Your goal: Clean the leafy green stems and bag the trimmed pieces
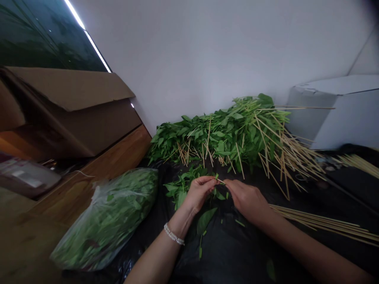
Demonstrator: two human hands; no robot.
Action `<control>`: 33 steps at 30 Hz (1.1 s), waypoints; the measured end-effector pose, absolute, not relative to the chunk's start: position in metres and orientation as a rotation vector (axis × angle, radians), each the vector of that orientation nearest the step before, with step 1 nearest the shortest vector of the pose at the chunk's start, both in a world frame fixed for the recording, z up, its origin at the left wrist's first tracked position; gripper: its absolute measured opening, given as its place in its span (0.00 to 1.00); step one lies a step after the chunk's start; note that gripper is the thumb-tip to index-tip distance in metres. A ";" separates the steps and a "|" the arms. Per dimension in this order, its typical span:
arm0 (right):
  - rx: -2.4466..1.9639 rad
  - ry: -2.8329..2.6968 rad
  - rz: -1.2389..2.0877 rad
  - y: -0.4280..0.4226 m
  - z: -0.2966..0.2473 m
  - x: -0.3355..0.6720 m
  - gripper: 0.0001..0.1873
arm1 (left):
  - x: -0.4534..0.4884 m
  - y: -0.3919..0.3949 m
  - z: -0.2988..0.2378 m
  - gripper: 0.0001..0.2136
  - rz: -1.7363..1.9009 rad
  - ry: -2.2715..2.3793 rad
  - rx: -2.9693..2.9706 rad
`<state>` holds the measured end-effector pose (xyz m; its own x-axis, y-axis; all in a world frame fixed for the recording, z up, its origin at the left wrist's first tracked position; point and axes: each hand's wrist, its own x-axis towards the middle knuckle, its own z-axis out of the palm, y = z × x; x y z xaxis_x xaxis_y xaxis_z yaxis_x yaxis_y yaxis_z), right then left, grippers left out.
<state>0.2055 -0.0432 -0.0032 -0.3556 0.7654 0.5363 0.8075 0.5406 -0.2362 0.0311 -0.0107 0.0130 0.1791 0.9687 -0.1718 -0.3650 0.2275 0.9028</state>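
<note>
My left hand (pixel 199 193), with a bead bracelet on its wrist, pinches a small green leaf (pixel 218 194) with closed fingers. My right hand (pixel 247 199) is closed on a thin bamboo skewer (pixel 219 180) whose tip meets the left fingers. Both hands hover over a black plastic sheet (pixel 231 244). Loose green leaves (pixel 182 185) lie just left of the hands. Behind them is a big pile of leaves threaded on skewers (pixel 233 136).
A clear plastic bag of greens (pixel 109 217) lies at the left on a wooden surface (pixel 118 157). Bare skewers (pixel 322 225) lie at the right. An open cardboard box (pixel 74 106) stands at the left, a white box (pixel 340 110) at the right.
</note>
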 end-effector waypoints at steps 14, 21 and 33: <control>-1.304 -2.171 -0.041 -0.043 -0.004 0.205 0.16 | 0.023 -0.006 0.017 0.13 1.184 0.943 0.906; -1.251 -2.151 -0.055 -0.041 -0.002 0.206 0.16 | 0.025 -0.009 0.015 0.13 1.098 0.976 1.124; -1.287 -1.902 -0.286 -0.026 0.003 0.229 0.15 | -0.005 0.015 0.005 0.09 1.067 1.319 2.032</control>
<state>0.2293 -0.0260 0.0032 -0.1582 0.6755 0.7202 0.8572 0.4560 -0.2394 -0.0054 0.0146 0.0050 0.2277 0.9105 0.3453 0.5279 -0.4134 0.7419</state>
